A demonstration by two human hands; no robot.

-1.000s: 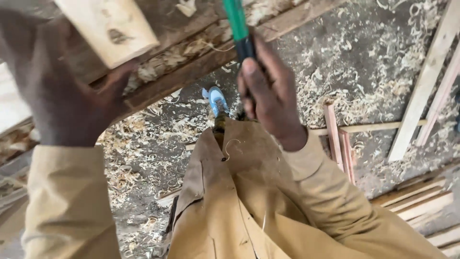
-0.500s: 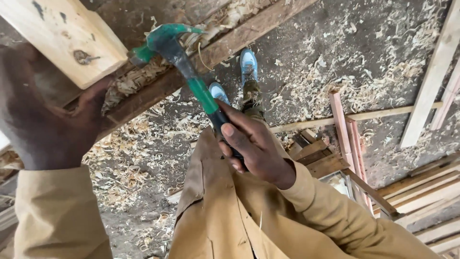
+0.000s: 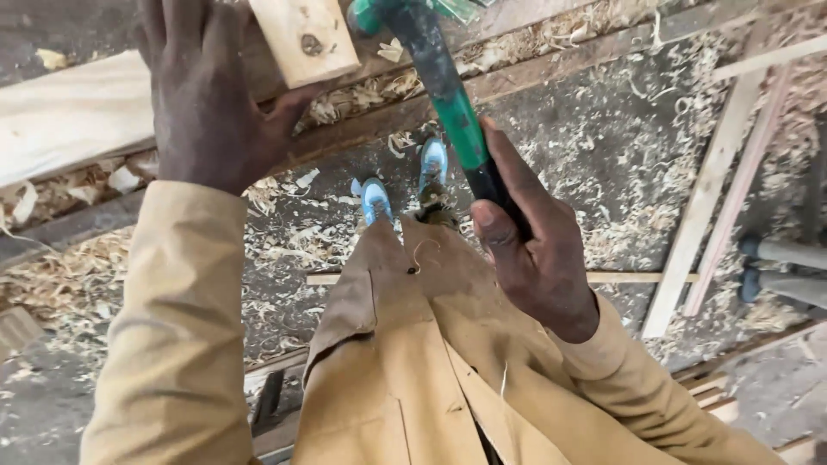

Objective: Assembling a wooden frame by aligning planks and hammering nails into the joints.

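The hammer (image 3: 448,95) has its head cut off by the top edge at 12 o'clock (only the green-and-black handle shows). The right hand (image 3: 534,250) is wrapped tight around its lower end. At 11 o'clock the left hand (image 3: 207,95) clasps a pale wooden block (image 3: 303,36), partly cropped, above the shavings-strewn floor (image 3: 620,155).

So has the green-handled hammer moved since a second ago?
Yes. The green-handled hammer has swung down; its head now sits beside the pale wooden block, gripped by the right hand.
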